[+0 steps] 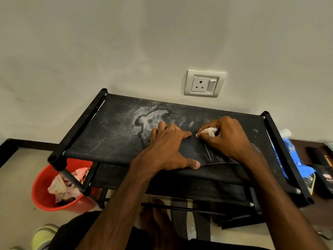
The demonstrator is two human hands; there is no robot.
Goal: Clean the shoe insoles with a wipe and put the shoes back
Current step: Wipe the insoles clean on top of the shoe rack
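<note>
My left hand (169,148) lies flat with fingers spread, pressing the dark, flat foam insole (193,152) onto the dusty black fabric top shelf of the shoe rack (117,127). I judge this the wiping step. The insole's long axis slants from under my left palm down-right under my right wrist; I can't tell which end is the toe. My right hand (227,138) pinches the crumpled white wipe (209,131) at the insole's far edge; next comes a firm stroke along its length.
</note>
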